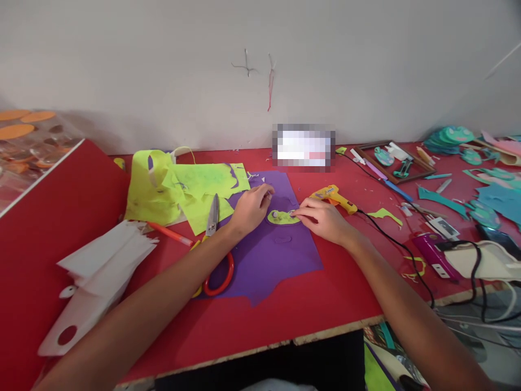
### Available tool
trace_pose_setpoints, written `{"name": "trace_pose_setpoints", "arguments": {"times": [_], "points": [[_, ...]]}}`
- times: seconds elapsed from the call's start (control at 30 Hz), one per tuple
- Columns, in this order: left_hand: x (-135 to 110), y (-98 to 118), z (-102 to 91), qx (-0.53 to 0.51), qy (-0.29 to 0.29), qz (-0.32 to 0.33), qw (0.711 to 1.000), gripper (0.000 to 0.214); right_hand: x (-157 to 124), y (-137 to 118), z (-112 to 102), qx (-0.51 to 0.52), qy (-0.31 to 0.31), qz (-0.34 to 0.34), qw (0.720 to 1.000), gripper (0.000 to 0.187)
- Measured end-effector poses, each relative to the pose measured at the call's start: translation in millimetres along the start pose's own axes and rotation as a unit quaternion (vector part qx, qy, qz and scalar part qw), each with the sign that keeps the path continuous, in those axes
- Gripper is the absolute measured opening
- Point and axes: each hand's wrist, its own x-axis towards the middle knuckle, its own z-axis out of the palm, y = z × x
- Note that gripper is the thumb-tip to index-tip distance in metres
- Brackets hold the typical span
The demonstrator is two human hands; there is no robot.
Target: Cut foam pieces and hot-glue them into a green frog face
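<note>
A small yellow-green foam cut-out (284, 218) with a pale round spot near each end lies on a purple foam sheet (260, 260). My right hand (323, 218) has its fingertips pinched at the cut-out's right end, over the pale spot there; whatever they grip is too small to name. Just up and left of the cut-out, my left hand (254, 205) hovers with thumb and fingers drawn together, their contents hidden. Scissors (212, 217) with red and yellow handles lie partly beneath my left forearm. Beyond my right hand rests a yellow glue gun (334, 197).
Yellow-green foam sheets (203, 182) lie at the left, near white paper pieces (108, 266) and an orange pen (170, 233). A black cord trails right toward a purple power adapter (436, 256). Teal foam pieces (499, 193) and a brown tray (391, 163) occupy the right.
</note>
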Motion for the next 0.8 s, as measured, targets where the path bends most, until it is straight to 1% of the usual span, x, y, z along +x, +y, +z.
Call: {"name": "trace_pose_setpoints", "arguments": {"times": [0.2,0.37,0.53,0.7,0.8], "points": [[0.0,2.3,-2.0,-0.005,-0.017,-0.010,1.000,0.018,0.4,-0.1,0.7,0.011,0.003,-0.002,1.000,0.026],[0.3,5.0,-2.5,-0.017,-0.032,0.013,0.999,0.012,0.4,0.6,-0.6,0.004,0.027,0.020,0.999,0.025],[1.3,4.5,-1.5,-0.001,-0.040,0.029,0.999,0.010,-0.3,2.9,0.8,-0.021,0.046,0.030,0.998,0.024],[1.5,5.3,-2.4,-0.005,-0.039,0.054,0.998,0.020,2.9,-0.7,1.7,-0.051,0.047,0.000,0.998,0.024],[1.6,6.2,-2.7,-0.013,-0.033,0.052,0.998,0.021,5.6,-5.7,1.4,-0.059,0.025,-0.036,0.997,0.024]]}}
